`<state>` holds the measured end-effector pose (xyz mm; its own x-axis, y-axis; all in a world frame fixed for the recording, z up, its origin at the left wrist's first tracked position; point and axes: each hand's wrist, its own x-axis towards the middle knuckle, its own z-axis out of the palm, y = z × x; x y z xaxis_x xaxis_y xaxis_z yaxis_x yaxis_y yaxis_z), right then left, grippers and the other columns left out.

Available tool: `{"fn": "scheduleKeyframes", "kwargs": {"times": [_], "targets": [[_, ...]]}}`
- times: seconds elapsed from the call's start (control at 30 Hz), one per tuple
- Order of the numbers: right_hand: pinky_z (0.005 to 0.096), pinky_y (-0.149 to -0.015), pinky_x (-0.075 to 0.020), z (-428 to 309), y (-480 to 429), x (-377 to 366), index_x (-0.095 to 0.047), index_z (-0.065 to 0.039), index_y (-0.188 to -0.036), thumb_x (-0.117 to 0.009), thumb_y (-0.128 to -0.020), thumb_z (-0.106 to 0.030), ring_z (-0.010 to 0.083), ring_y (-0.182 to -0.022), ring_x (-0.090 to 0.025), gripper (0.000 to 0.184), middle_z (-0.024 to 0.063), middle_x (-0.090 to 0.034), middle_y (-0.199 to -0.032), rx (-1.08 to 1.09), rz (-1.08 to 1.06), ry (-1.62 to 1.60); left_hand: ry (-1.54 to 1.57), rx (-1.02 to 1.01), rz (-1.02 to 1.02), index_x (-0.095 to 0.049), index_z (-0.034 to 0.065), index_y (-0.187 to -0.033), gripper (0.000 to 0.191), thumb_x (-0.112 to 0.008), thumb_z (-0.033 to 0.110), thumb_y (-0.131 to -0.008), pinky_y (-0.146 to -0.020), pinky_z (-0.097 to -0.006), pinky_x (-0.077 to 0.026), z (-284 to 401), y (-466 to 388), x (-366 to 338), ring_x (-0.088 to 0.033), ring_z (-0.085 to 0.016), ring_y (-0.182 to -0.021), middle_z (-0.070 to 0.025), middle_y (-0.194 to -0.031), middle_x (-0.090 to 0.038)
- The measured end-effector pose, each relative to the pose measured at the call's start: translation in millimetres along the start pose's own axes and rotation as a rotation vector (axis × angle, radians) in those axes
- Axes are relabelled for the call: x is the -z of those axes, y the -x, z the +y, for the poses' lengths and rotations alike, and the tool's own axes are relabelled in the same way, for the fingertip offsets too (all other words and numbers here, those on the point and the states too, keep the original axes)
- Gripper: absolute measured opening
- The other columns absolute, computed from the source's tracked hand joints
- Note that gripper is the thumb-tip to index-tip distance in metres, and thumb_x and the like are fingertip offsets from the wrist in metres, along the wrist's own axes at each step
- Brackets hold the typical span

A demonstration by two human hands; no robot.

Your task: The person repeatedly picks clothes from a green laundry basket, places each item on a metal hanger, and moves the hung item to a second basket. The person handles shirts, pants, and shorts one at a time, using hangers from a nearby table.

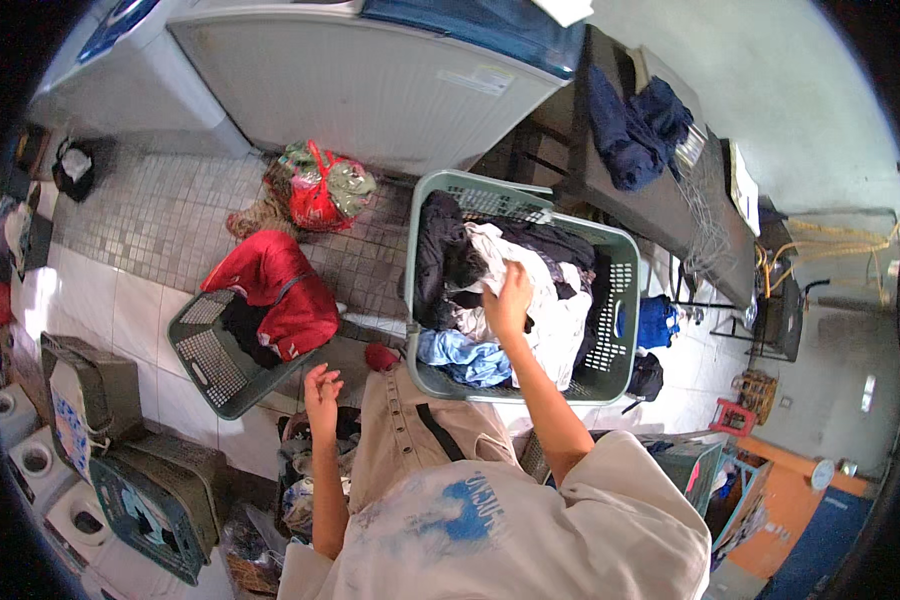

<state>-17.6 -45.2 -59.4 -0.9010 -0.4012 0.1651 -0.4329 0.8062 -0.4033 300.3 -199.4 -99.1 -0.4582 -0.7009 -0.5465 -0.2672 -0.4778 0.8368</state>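
A large grey-green plastic laundry basket (pixel 622 352) stands before me, full of dark, white and light-blue clothes. My right hand (pixel 508 302) reaches into it and touches the white garment (pixel 551 322); whether its fingers grip the cloth I cannot tell. The light-blue cloth (pixel 465 358) lies at the basket's near left corner. My left hand (pixel 322 390) hangs in the air at my left, fingers apart and nothing in them. Beyond it a smaller grey-green basket (pixel 217 397) stands tilted on the floor, with a red garment (pixel 300 307) draped over its rim and dark cloth inside.
A red plastic bag (pixel 322 202) sits on the tiles near the large appliance (pixel 345 90). At the right stands a dark table (pixel 570 142) with navy clothes on it. More baskets (pixel 157 517) are at the lower left, and a container of clothes (pixel 300 480) is beside my legs.
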Motion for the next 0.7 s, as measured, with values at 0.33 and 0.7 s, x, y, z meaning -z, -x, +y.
{"fn": "scheduleKeyframes", "kwargs": {"times": [0.33, 0.7], "targets": [[0.0396, -0.076, -0.044, 126, 9, -2, -0.056, -0.004, -0.089, -0.054, -0.083, -0.021, 0.0349, -0.087, -0.056, 0.018, 0.0156, -0.06, -0.088, -0.043, -0.224, -0.334, -0.269, -0.555, -0.211, -0.05, 0.0009, -0.11, 0.023, -0.04, -0.002, -0.089, -0.073, -0.0268, -0.048, 103, -10, -119, -0.06, -0.016, -0.078, -0.0113, -0.093, -0.06], [0.0324, -0.064, -0.045, 114, -13, 44, -0.054, -0.002, -0.082, -0.06, -0.08, -0.017, 0.0257, -0.08, -0.055, 0.016, 0.0105, -0.057, -0.084, -0.049, -0.467, -0.541, -0.724, -0.684, -0.494, -0.049, 0.0024, -0.111, 0.029, -0.051, 0.005, -0.082, -0.084, -0.0374, -0.045, 115, 24, -243, -0.054, -0.033, -0.101, -0.017, -0.113, -0.051]]}}
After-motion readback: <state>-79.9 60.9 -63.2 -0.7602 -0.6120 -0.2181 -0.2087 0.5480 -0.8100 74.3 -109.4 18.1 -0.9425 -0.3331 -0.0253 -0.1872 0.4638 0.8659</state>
